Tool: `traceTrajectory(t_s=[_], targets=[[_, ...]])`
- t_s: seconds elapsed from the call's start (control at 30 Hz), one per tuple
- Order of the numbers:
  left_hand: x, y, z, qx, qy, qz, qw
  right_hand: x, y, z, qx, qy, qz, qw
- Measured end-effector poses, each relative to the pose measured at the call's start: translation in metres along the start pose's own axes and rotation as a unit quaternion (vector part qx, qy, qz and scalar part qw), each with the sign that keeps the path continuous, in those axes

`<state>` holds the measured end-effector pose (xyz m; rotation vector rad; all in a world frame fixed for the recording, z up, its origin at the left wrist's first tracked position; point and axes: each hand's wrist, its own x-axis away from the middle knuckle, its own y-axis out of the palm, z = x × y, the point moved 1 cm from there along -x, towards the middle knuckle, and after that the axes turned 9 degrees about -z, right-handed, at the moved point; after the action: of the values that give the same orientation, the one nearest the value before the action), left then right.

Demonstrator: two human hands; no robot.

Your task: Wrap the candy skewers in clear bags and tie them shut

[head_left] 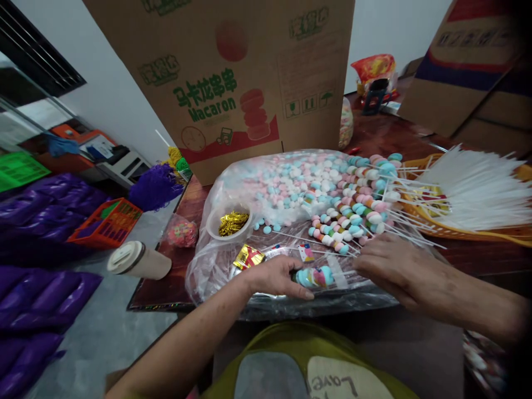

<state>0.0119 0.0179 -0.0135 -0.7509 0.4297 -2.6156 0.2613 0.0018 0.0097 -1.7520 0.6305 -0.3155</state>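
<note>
A candy skewer in a clear wrapper (316,276) lies at the front of the plastic sheet, blue with a pink and yellow patch. My left hand (279,277) grips its left end between thumb and fingers. At its right, my right hand (384,266) has its fingers bent downward near the stick; whether they hold it is hidden. Behind my hands, finished-looking skewers of pink, white and blue candies (353,219) lie piled, sticks pointing right. Loose candies (291,180) fill the clear bag behind. A white bowl (211,221) of gold twist ties (233,223) stands left, near a gold packet (248,257).
A large cardboard box (307,72) stands behind the candies. An orange basket (469,235) of white sticks (477,188) is at the right. A cream cup (143,260) stands at the table's left edge, near a bag of small pink candies (182,233). Purple bags (41,299) lie farther left.
</note>
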Motion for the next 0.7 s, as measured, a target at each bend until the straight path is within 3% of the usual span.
traceTrajectory(t_s=[0.07,0.13,0.23,0.53,0.63,0.7], targets=[[0.004,0.001,0.002,-0.12,-0.015,0.099,0.988,0.005,-0.005,-0.003,0.012,0.013,-0.028,0.999],[0.008,0.004,0.004,-0.251,-0.038,0.193,0.948,0.007,-0.01,-0.006,0.009,0.03,-0.028,0.999],[0.015,0.008,0.005,-0.355,-0.078,0.242,0.899,0.01,-0.011,-0.007,-0.009,0.026,-0.017,0.999],[0.03,0.003,-0.001,-0.347,-0.07,0.212,0.911,0.019,-0.009,-0.009,-0.035,0.028,0.027,0.999],[0.035,-0.005,0.009,-0.279,-0.039,0.174,0.943,0.017,-0.008,-0.013,-0.023,0.008,0.05,0.998],[0.036,-0.012,0.017,-0.185,-0.022,0.101,0.977,0.015,-0.008,-0.016,-0.014,-0.011,0.063,0.998]])
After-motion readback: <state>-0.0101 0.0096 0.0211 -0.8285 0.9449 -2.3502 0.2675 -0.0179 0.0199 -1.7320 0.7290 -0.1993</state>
